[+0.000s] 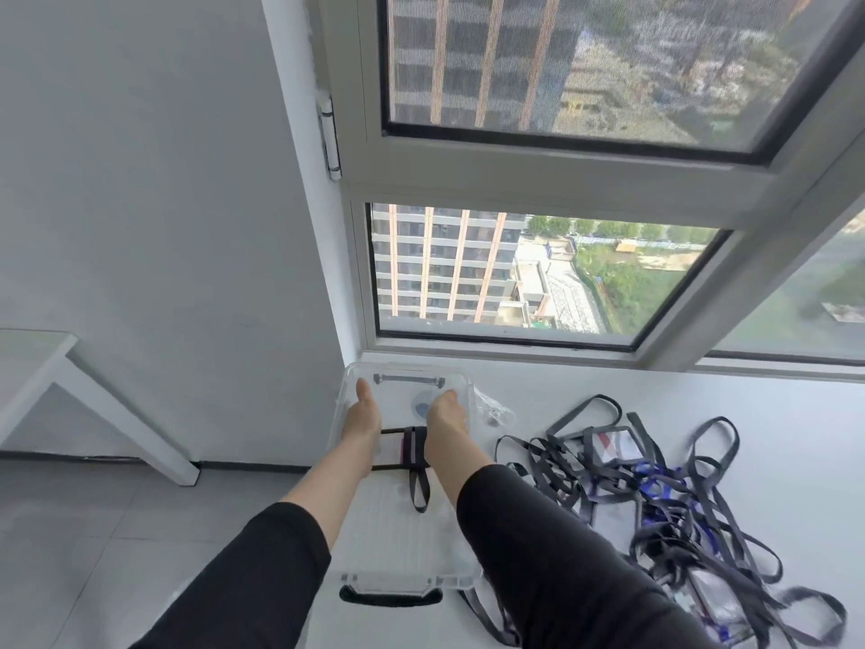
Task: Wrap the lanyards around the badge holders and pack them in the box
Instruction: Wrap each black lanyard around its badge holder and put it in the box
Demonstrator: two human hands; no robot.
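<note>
Here, we note both arms stretched over the clear box point(461, 580) at the bench's point(702, 395) left edge. Left hand point(362, 416) and right hand point(444, 416) sit at the box's far end, thumbs laid forward on the clear plastic. Fingers are hidden, so we cannot tell whether either hand grips anything. Between the wrists lies one wrapped badge holder point(398, 449), dark lanyard wound round its middle, a loose loop point(419, 489) trailing toward us. A tangled pile of lanyards and holders point(655, 498) lies on the bench just right of the box.
</note>
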